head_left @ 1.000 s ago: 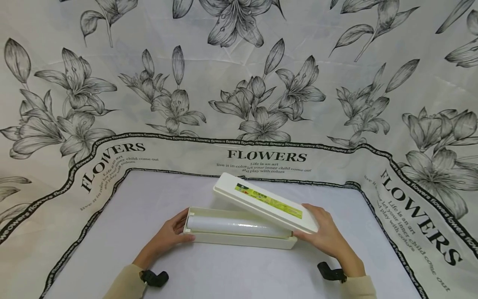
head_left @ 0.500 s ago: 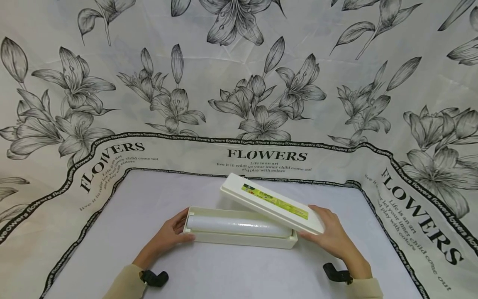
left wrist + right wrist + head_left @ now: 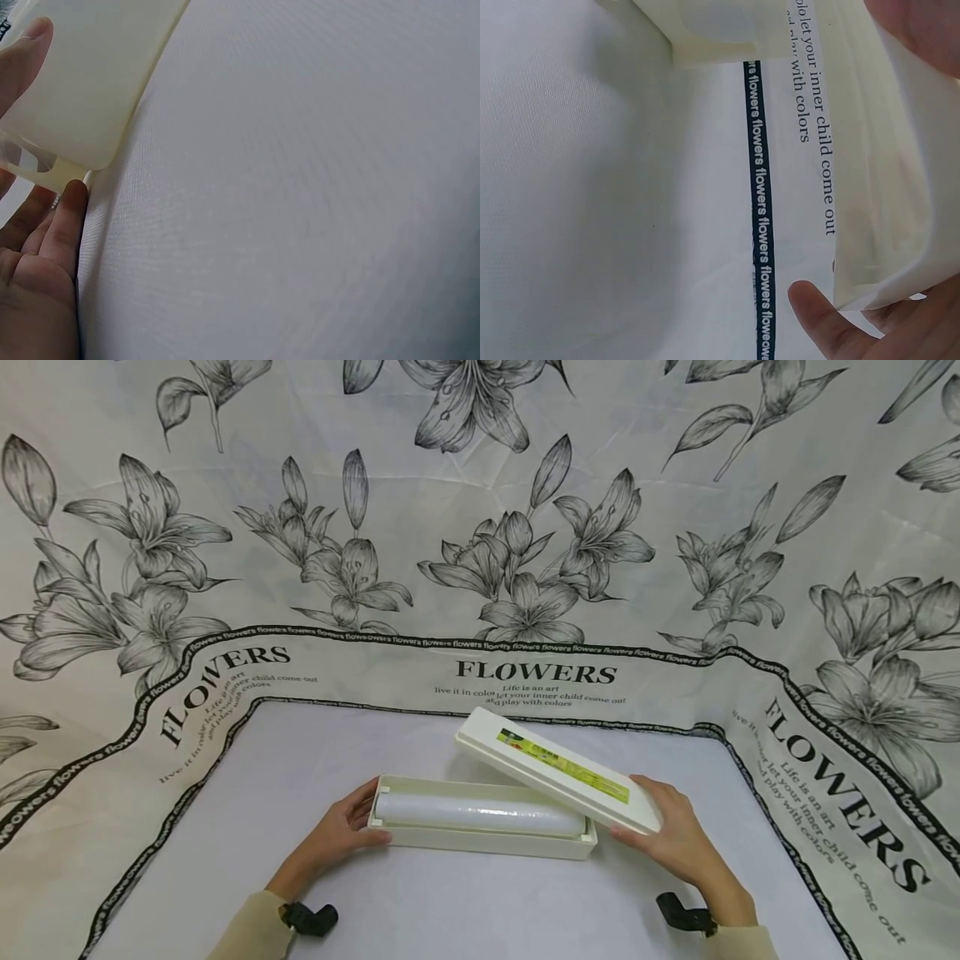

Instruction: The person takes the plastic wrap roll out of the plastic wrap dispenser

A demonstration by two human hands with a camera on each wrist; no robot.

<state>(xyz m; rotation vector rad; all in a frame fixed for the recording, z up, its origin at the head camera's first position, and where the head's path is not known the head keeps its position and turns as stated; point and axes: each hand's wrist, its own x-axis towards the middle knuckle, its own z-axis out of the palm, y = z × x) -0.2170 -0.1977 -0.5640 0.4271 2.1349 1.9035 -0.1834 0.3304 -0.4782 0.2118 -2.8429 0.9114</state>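
Observation:
A long cream plastic box (image 3: 480, 843) lies on the table, its open top showing a shiny white roll of plastic wrap (image 3: 480, 814). My left hand (image 3: 341, 827) grips the box's left end, thumb on the front wall; the left wrist view shows the box wall (image 3: 97, 82) between thumb and fingers. With my right hand (image 3: 671, 831) I hold the right end of the matching lid (image 3: 517, 762), which bears a yellow-green label (image 3: 562, 766). The lid slants above and behind the box's right part. In the right wrist view its hollow underside (image 3: 877, 187) shows.
A white cloth (image 3: 300, 752) covers the table. Behind and at both sides stands a white fabric (image 3: 480, 568) printed with grey lilies, "FLOWERS" lettering and a black border strip. Dark wrist devices (image 3: 309, 919) sit at the beige cuffs.
My right hand has moved right and slightly down with the lid, uncovering more of the roll's right end. My left hand and the box stay in place.

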